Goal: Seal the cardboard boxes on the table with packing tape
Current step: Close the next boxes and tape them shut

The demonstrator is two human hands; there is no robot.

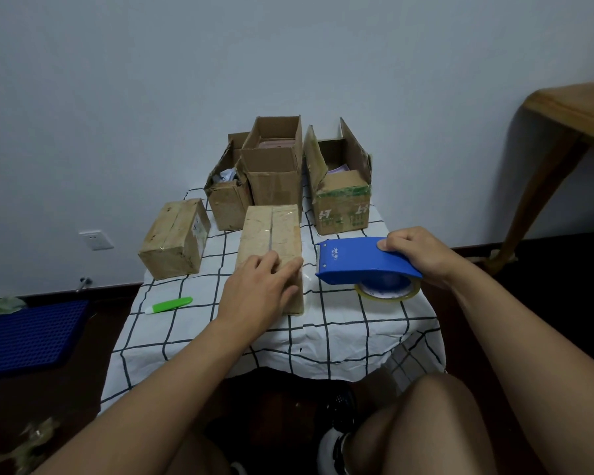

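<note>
- The left hand [259,289] presses flat on the near end of the middle box [271,241] on the worktop [340,323].
- The right hand [415,252] grips the blue tape dispenser [360,262] just beside it.
- Risk: loose tape could wrinkle or stick to itself if pressure slips.

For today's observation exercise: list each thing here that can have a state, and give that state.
Middle box: closed, taped.
Left box: closed, taped.
Three back boxes: flaps open.
Tape dispenser: gripped by right hand.
Left hand: flat on middle box.
Green pen: lying on tablecloth.
</note>
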